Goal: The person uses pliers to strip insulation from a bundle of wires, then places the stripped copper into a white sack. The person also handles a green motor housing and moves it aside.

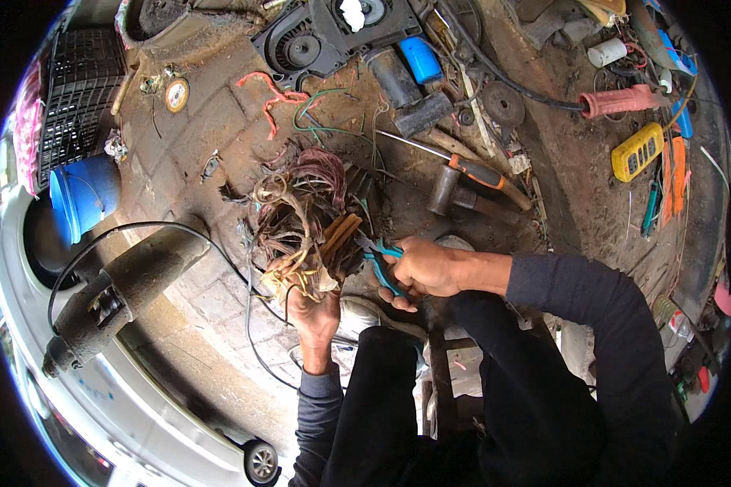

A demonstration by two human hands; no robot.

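Note:
My left hand (310,310) grips the lower end of a tangled bundle of old wires (292,213), which looks like a stripped motor winding, with yellow leads (292,277) over its fingers. In my right hand (417,271) are pliers with teal handles (382,259); their jaws touch or lie close to the bundle's right side, beside some brown flat strips (341,234). Whether the jaws bite on anything is hard to tell. Right of the bundle lie a hammer with a metal head (444,190) and a long screwdriver with an orange and black handle (478,172).
A metal cylinder (152,262) with a black cable lies left, near a blue bucket (84,195). Black plastic fan housings (301,49) are at the top. At right are a yellow power socket strip (638,152) and a pink-handled tool (621,101). A white car (152,414) stands lower left.

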